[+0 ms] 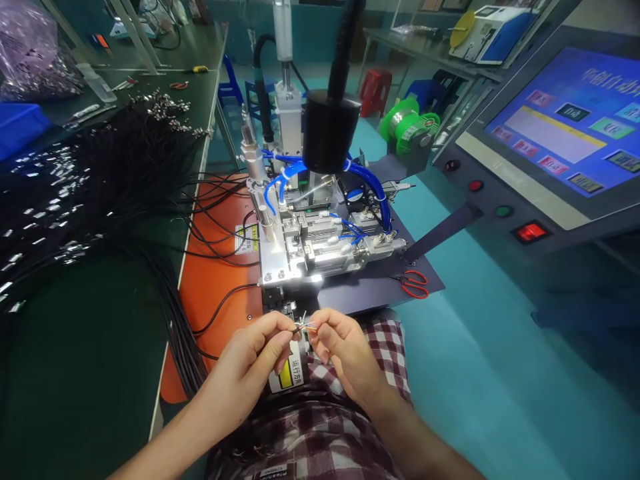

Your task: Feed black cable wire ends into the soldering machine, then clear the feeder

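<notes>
My left hand [257, 353] is closed, with thumb and forefinger pinching the black end of a cable [297, 331]. Thin coloured wires, orange and pale blue or white among them, fan out from that end toward the right. My right hand [345, 347] pinches the tips of these wires [311, 327] between its fingers. Both hands are close together above my lap, just in front of the metal machine [325, 247] with blue air tubes. A label with yellow and black print [290, 373] shows below the fingers.
Red-handled scissors [415, 285] lie on the machine's dark base plate. A touch screen panel [565, 127] stands at the right, a green wire spool [407, 127] behind the machine. Bundles of black cables [100, 167] cover the left table. A black cylinder [331, 130] hangs above the machine.
</notes>
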`<action>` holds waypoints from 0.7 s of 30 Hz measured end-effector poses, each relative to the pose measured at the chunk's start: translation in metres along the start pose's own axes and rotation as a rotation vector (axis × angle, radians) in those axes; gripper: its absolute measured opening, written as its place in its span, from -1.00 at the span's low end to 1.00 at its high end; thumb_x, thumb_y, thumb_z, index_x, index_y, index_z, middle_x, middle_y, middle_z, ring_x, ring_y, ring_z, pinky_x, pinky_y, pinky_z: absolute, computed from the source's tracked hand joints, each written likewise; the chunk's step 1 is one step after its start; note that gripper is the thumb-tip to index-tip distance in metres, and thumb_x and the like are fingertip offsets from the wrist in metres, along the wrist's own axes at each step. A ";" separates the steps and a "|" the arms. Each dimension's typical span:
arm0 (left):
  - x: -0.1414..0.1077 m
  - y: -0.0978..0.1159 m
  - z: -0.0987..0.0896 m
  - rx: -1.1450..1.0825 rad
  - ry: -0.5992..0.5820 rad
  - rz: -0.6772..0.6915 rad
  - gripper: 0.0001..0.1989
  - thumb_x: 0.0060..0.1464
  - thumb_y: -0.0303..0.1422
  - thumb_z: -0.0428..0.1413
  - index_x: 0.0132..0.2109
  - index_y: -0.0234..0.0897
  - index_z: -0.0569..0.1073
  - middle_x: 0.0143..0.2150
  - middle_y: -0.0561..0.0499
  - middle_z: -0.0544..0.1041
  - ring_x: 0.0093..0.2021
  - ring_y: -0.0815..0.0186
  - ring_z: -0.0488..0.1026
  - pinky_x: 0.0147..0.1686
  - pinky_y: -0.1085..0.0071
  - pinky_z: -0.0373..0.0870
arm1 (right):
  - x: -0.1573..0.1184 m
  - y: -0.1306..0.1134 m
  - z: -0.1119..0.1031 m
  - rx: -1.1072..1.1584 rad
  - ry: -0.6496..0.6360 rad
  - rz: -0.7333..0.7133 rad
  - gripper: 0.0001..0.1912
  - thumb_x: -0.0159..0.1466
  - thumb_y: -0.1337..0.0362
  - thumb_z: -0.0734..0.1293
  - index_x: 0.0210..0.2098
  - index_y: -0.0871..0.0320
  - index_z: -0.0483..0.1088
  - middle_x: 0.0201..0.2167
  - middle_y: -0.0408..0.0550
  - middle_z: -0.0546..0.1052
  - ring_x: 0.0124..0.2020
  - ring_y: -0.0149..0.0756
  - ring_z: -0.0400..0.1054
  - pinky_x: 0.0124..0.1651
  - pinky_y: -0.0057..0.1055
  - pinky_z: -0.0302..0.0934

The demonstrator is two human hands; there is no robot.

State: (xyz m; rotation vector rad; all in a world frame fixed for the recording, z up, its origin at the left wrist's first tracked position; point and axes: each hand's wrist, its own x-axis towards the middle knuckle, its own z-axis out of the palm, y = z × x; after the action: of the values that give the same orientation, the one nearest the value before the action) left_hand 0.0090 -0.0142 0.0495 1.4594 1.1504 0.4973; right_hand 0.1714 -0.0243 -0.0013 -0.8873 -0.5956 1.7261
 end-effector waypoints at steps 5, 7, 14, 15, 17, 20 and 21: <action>0.002 -0.002 0.001 0.002 0.018 -0.015 -0.75 0.25 -0.20 -0.11 -0.28 -0.25 0.32 -0.53 0.17 0.20 -0.51 0.46 0.12 -0.50 0.53 0.10 | -0.001 0.007 -0.001 -0.004 -0.013 -0.014 -0.79 0.08 0.16 0.45 -0.44 0.17 0.43 -0.61 -0.26 0.33 -0.65 -0.57 0.05 -0.58 -0.55 -0.07; 0.001 -0.003 0.001 -0.006 0.017 -0.017 -0.75 0.25 -0.20 -0.12 -0.28 -0.25 0.32 -0.53 0.18 0.20 -0.52 0.46 0.11 -0.51 0.53 0.10 | 0.001 0.009 0.000 -0.027 -0.006 -0.028 -0.83 0.09 0.21 0.44 -0.45 0.17 0.42 -0.65 -0.28 0.31 -0.67 -0.58 0.03 -0.58 -0.55 -0.07; 0.000 -0.003 0.003 0.003 0.035 0.030 -0.80 0.24 -0.23 -0.09 -0.25 -0.21 0.33 -0.45 0.15 0.31 -0.44 0.43 0.24 -0.44 0.53 0.20 | -0.002 0.014 0.010 -0.135 0.056 -0.075 -0.82 0.11 0.20 0.40 -0.45 0.16 0.37 -0.67 -0.30 0.29 -0.69 -0.56 0.08 -0.59 -0.55 0.01; 0.001 -0.002 0.004 -0.003 0.045 0.039 -0.83 0.24 -0.24 -0.08 -0.22 -0.20 0.34 -0.40 0.13 0.35 -0.39 0.42 0.29 -0.40 0.52 0.24 | -0.003 0.014 0.010 -0.153 0.059 -0.077 -0.83 0.13 0.20 0.39 -0.45 0.16 0.36 -0.67 -0.30 0.29 -0.68 -0.56 0.09 -0.58 -0.55 0.03; 0.004 0.000 0.005 -0.025 0.061 0.052 -0.85 0.22 -0.27 -0.05 -0.16 -0.20 0.34 -0.29 0.10 0.41 -0.27 0.38 0.35 -0.28 0.50 0.28 | -0.004 0.014 0.008 -0.195 0.052 -0.077 -0.84 0.14 0.22 0.38 -0.45 0.16 0.36 -0.66 -0.30 0.28 -0.67 -0.56 0.09 -0.58 -0.56 0.04; 0.008 0.005 0.006 -0.059 0.103 0.033 -0.86 0.19 -0.30 0.00 -0.17 -0.22 0.38 -0.26 0.07 0.46 -0.23 0.36 0.38 -0.23 0.49 0.31 | -0.005 0.014 0.005 -0.256 0.047 -0.087 -0.86 0.15 0.25 0.37 -0.46 0.16 0.36 -0.61 -0.27 0.31 -0.64 -0.55 0.12 -0.57 -0.56 0.07; 0.010 0.007 0.006 -0.082 0.110 0.016 -0.87 0.17 -0.30 0.02 -0.19 -0.23 0.40 -0.28 0.07 0.47 -0.26 0.36 0.39 -0.26 0.50 0.31 | -0.006 0.013 0.004 -0.272 0.049 -0.092 -0.86 0.15 0.25 0.37 -0.46 0.16 0.36 -0.60 -0.27 0.32 -0.63 -0.55 0.13 -0.56 -0.56 0.08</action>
State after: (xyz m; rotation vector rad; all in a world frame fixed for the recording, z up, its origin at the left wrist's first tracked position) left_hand 0.0209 -0.0083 0.0512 1.3855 1.1912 0.6359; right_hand 0.1616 -0.0341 -0.0075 -1.0709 -0.8394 1.5590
